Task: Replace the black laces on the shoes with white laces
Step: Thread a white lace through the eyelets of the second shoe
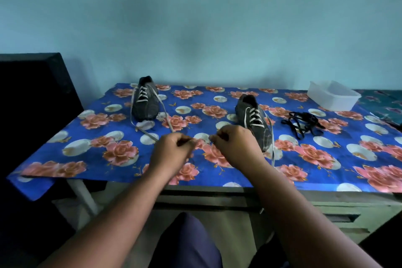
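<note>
On the surface (282, 172) we see the left shoe (145, 102) far beyond our left hand (174, 150), fingers curled, pinching its white lace (150, 135); our right hand (235, 146), curled likewise, touches the right shoe (254, 119); black laces (302, 124) lie further right.

**Materials and finishes on the desk**

The desk (326, 206) front looks like painted wood, dull and a little worn. Its cover (250, 165) is a smooth sheet with a light gloss, printed with roses. Both shoes, one at 11 o'clock (145, 105) and one at 1 o'clock (254, 124), have dark textured uppers, matt. The white laces (142, 93) and black laces (303, 124) are flat woven cloth. The container (334, 95) at 2 o'clock is translucent plastic, smooth.
</note>
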The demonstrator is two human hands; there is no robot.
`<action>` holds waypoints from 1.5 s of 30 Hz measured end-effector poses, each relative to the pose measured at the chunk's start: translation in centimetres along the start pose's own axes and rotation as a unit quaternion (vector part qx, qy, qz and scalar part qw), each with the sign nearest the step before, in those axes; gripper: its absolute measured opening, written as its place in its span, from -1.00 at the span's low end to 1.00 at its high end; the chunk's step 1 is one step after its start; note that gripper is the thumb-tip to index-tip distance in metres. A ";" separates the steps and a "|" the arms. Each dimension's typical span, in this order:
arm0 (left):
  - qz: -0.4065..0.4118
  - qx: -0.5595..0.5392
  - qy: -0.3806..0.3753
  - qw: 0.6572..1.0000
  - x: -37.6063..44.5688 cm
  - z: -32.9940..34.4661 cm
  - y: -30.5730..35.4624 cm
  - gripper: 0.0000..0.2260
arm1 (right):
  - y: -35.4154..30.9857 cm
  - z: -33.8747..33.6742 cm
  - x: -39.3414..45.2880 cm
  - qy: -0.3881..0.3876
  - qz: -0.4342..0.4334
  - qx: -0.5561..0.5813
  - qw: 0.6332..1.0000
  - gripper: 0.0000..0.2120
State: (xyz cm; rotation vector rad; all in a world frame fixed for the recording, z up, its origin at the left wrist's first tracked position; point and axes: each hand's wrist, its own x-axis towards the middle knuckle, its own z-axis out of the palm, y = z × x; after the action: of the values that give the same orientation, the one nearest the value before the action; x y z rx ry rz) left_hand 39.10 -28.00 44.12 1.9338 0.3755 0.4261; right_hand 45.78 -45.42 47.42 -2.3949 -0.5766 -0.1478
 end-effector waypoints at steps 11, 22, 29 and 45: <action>-0.028 0.180 0.177 0.967 10.4 -11.0 -7.4 -0.63 | -5.9 11.1 10.3 -0.073 -0.007 0.046 0.996 -0.66; -0.105 0.132 0.112 0.979 19.0 -12.6 -9.9 -0.39 | -9.5 18.9 21.4 -0.096 0.070 0.105 0.987 -0.22; -0.104 0.045 0.093 0.989 20.5 -12.0 -10.1 -0.68 | -9.6 20.4 23.6 -0.136 0.067 0.112 0.982 -0.16; -0.048 -0.110 -0.043 0.992 13.6 -5.6 -5.7 -0.90 | -4.1 12.6 13.6 -0.067 0.105 0.322 0.939 -0.52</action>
State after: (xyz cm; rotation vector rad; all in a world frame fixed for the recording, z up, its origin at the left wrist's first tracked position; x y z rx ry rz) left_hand 48.19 -15.23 42.56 1.7049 0.3491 0.3066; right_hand 55.63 -29.73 43.45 -1.8113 -0.3507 0.2651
